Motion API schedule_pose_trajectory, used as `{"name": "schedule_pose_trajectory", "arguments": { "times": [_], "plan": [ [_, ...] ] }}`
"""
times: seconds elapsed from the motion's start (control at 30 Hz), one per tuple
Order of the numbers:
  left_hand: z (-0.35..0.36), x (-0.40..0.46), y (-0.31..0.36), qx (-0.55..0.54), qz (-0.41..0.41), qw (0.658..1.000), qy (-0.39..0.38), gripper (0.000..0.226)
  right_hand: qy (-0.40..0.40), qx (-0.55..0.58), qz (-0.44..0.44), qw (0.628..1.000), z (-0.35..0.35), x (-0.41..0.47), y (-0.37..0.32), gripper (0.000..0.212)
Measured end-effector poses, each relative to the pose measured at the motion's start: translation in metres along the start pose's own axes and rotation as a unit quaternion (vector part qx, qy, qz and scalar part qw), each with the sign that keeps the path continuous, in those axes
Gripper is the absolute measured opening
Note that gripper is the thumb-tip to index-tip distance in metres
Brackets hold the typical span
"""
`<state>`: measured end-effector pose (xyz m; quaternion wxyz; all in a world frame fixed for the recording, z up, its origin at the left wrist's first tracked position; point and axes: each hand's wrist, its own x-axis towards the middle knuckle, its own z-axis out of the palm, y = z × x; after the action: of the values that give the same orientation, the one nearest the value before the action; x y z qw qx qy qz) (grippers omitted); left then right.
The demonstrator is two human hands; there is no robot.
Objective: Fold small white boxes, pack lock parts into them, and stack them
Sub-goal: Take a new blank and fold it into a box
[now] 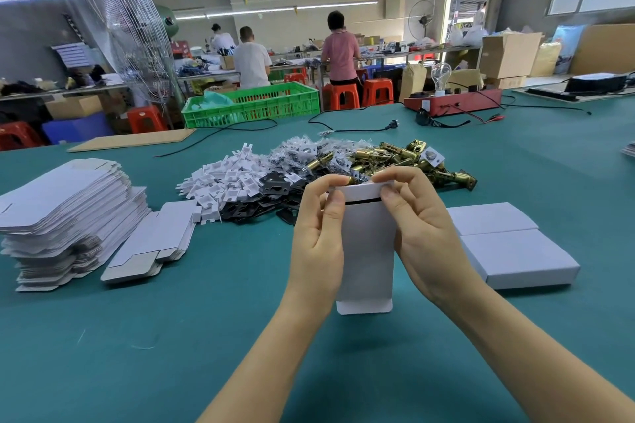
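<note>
I hold a small white box (366,251) upright above the green table (240,336). My left hand (318,227) grips its left side, thumb and fingers pinching the far flap. My right hand (421,227) grips the right side and pinches the same flap, which is bent over the far end with a dark gap showing under it. A tab sticks out at the box's near end. Behind the box lie piles of white plastic pieces (223,178), black plates (268,196), bagged parts (309,151) and brass latch bolts (405,158). Two closed white boxes (508,244) lie flat on the right.
Stacks of flat unfolded box blanks (65,213) sit at the left, a smaller stack (151,244) beside them. A cardboard sheet (134,139), a green crate (254,105), black cables (360,127) and a red tester with a bulb (453,99) lie further back. People work at distant benches.
</note>
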<state>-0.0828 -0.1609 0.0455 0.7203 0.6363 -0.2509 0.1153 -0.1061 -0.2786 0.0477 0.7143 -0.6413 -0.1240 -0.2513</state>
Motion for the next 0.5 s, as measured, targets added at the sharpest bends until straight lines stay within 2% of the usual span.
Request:
{"name": "schedule_pose_trajectory", "arguments": {
  "times": [0.27, 0.37, 0.5],
  "plan": [
    [-0.0001, -0.0016, -0.0001, -0.024, -0.018, 1.000, -0.003, 0.018, 0.007, 0.002, 0.029, 1.000, -0.0014, 0.0009, 0.0001, 0.013],
    [-0.0006, -0.0026, 0.0001, -0.031, -0.017, 0.999, -0.010, 0.015, 0.000, -0.009, 0.024, 1.000, -0.0003, -0.0002, -0.0011, 0.004],
    [-0.0006, -0.0030, -0.0001, -0.037, -0.015, 0.999, -0.014, 0.013, -0.005, -0.001, 0.020, 1.000, 0.0003, -0.0018, -0.0026, 0.009]
  ]
}}
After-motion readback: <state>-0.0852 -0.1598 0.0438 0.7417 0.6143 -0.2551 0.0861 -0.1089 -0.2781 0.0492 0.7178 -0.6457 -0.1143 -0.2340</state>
